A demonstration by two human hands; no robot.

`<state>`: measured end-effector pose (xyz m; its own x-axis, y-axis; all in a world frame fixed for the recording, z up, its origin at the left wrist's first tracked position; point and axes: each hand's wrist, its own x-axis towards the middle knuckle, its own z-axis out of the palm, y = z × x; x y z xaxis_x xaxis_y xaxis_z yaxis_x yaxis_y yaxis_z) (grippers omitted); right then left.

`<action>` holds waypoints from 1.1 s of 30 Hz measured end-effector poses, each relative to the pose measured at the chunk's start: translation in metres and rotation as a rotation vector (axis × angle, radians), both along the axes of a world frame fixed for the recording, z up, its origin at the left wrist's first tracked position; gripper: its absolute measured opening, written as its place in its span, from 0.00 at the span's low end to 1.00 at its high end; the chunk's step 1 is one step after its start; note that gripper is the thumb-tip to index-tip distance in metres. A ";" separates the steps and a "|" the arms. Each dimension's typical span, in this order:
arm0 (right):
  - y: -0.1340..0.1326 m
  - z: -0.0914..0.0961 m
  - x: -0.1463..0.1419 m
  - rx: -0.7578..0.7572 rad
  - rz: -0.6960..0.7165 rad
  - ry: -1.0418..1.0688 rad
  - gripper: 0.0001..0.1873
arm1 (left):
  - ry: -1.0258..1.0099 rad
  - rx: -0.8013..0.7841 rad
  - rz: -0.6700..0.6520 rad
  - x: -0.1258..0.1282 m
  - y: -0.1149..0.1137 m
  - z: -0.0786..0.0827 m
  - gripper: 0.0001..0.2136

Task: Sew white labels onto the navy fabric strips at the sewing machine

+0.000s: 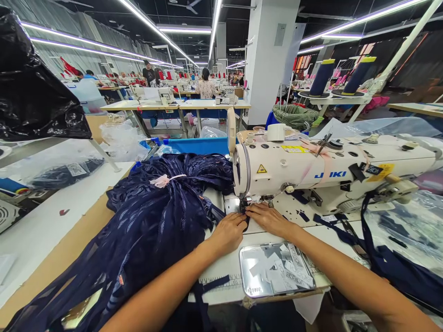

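Observation:
A white JUKI sewing machine (297, 168) stands in front of me, its needle area at the left end of the arm. My left hand (226, 233) is just left of the presser foot, with fingers closed together on a strip of navy fabric (246, 224). From the right, my right hand (270, 219) reaches to the same spot, its fingertips pinched on the fabric close to the foot. The fingertips hide most of the strip. A large bundle of navy garments (166, 207), tied with a pale pink strip (166, 180), lies left of my hands.
A metal tray (244, 276) with white labels sits at the table's front edge. Small navy scraps (303, 216) and more navy fabric (398, 272) lie to the right. A black plastic bag (38, 87) is at upper left. Two navy thread cones (321, 78) stand behind.

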<state>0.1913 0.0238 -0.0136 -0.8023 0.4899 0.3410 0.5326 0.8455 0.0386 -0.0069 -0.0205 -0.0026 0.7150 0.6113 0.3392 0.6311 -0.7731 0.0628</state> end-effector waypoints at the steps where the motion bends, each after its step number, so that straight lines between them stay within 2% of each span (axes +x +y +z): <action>1: 0.002 0.000 0.000 -0.011 -0.013 -0.018 0.17 | 0.005 0.002 0.018 0.002 0.001 0.000 0.11; 6: 0.011 -0.001 0.002 -0.031 -0.069 -0.075 0.19 | 0.022 0.030 0.089 0.012 0.006 -0.003 0.10; 17: 0.009 0.004 0.002 0.061 -0.112 -0.143 0.23 | 0.052 0.079 0.120 0.014 0.010 -0.004 0.10; 24: 0.009 -0.001 -0.001 0.105 -0.180 -0.146 0.23 | 0.035 0.108 0.152 0.020 0.014 -0.007 0.10; 33: 0.007 0.007 -0.006 0.075 -0.217 -0.152 0.21 | 0.007 0.116 0.183 0.021 0.011 -0.005 0.10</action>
